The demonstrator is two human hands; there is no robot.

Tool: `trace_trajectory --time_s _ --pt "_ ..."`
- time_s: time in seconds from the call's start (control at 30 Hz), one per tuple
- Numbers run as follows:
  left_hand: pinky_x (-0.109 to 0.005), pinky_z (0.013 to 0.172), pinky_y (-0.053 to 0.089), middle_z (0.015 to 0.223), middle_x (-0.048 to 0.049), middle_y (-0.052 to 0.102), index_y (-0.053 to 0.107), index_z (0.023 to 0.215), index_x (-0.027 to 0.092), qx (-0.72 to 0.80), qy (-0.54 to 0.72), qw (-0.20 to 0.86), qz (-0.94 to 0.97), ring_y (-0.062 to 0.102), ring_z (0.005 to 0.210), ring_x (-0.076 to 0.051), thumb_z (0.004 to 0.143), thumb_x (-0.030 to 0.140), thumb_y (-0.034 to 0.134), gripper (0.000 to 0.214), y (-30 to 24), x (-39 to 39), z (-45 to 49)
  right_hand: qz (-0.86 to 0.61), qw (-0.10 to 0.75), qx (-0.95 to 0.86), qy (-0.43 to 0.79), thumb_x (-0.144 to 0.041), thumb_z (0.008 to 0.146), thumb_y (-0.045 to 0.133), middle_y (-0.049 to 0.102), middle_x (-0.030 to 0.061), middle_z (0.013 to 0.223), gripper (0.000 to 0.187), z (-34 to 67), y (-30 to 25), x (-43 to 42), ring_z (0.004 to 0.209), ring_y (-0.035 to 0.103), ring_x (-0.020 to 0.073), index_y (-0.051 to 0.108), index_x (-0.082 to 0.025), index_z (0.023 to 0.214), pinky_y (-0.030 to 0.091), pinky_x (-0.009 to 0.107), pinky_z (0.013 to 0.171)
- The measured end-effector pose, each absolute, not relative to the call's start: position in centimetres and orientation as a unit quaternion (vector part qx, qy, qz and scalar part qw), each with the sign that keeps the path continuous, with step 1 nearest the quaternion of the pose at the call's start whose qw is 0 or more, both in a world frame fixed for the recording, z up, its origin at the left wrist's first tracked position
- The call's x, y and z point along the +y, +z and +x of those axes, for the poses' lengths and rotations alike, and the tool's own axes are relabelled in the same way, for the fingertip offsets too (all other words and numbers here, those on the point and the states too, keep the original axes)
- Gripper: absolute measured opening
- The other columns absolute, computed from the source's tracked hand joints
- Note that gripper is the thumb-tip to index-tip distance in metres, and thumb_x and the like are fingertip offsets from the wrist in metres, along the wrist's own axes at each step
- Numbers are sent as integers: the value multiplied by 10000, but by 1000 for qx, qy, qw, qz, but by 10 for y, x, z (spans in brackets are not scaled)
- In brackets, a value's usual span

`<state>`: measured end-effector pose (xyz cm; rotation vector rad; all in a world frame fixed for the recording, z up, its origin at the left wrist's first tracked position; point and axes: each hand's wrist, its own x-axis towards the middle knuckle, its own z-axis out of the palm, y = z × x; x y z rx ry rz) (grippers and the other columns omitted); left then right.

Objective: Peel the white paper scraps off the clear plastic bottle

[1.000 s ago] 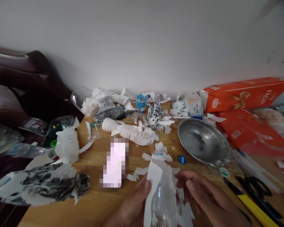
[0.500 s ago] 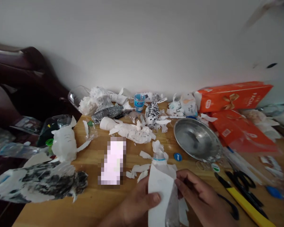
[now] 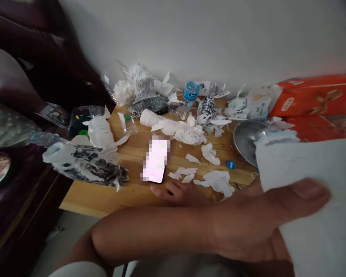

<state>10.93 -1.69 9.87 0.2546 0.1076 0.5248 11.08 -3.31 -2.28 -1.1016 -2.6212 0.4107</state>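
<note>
My left hand (image 3: pixel 276 219) is raised close to the camera at the right. It grips a plastic bottle wrapped in white paper (image 3: pixel 314 165), thumb pressed flat on the paper. The bottle's neck shows blurred at the top, and its lower end runs out of view. Beyond my left forearm, my right hand (image 3: pixel 184 192) is low over the wooden table (image 3: pixel 98 200), fingers apart and pointing left, holding nothing. Its fingertips are just below a phone (image 3: pixel 157 159) with a lit, pixelated screen. Torn white paper pieces (image 3: pixel 219 181) lie beside that hand.
A metal bowl (image 3: pixel 245 140) is partly hidden behind the wrapped bottle. A blue cap (image 3: pixel 231 164) lies near it. Paper-covered bottles, one black-and-white (image 3: pixel 89 161), stand at the left. A blue cup (image 3: pixel 192 92) and orange tissue packs (image 3: pixel 320 96) line the wall.
My left hand has lifted the wrapped bottle up and right, nearer the camera. My right hand has left the paper and moved left towards the phone. The view has shifted, and the phone appears darker-edged.
</note>
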Motion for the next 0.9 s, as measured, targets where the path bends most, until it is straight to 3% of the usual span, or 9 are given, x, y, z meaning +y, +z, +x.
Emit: trace_trajectory --time_s 0.17,0.3,0.4,0.47,0.53,0.6,0.8,0.9 --pt "-659 1054 296 1331 -57 659 567 1423 272 61 275 956 86 411 1385 -476 683 663 660 842 99 -15 121 -346 131 -926 72 -137 956 565 651 -27 745 380 95 -35 -33 681 624 153 624 -295 1296 496 259 578" --pt "-640 1173 228 1530 -100 496 498 1474 269 79 228 965 98 312 1462 -448 624 716 752 994 117 -8 95 -352 144 -922 70 -257 947 584 709 -21 787 351 92 -34 -30 697 646 149 646 -322 1286 491 256 579" --pt "-531 1192 289 1447 -45 595 549 1433 293 94 261 958 80 382 1442 -408 639 696 756 914 118 -4 93 -357 143 -921 65 -173 910 584 720 -26 781 407 93 -31 -24 637 641 150 658 -350 1269 485 264 557" --pt "-543 1133 359 1348 -39 664 588 1401 291 81 282 954 68 433 1404 -427 621 680 746 886 109 -1 102 -371 139 -916 63 -130 881 558 709 -8 744 442 98 -28 -15 590 631 168 660 -287 1281 474 279 510" --pt "-583 1087 389 1304 -72 684 614 1376 282 93 293 950 57 490 1348 -460 479 737 759 1016 97 3 114 -396 143 -905 65 -145 893 509 692 15 719 456 103 -24 -4 556 618 174 624 -179 1333 468 287 471" --pt "-588 1089 381 1301 -110 679 617 1369 243 104 308 944 53 546 1295 -446 464 763 745 1052 87 7 123 -411 157 -895 66 -161 933 455 698 41 766 470 105 -21 4 598 636 168 564 -94 1386 492 281 490" --pt "-590 1067 389 1181 -113 717 718 1194 216 130 279 950 57 573 1263 -432 519 727 736 847 65 15 131 -391 176 -901 60 -363 985 526 687 56 825 370 83 -23 -1 714 645 212 661 -185 1280 476 306 486" --pt "-573 1090 380 1212 -119 708 739 1141 199 145 266 952 45 541 1303 -427 487 667 791 806 59 19 131 -414 190 -888 61 -392 996 511 664 79 861 403 74 -22 1 742 624 223 644 -160 1299 477 312 523"
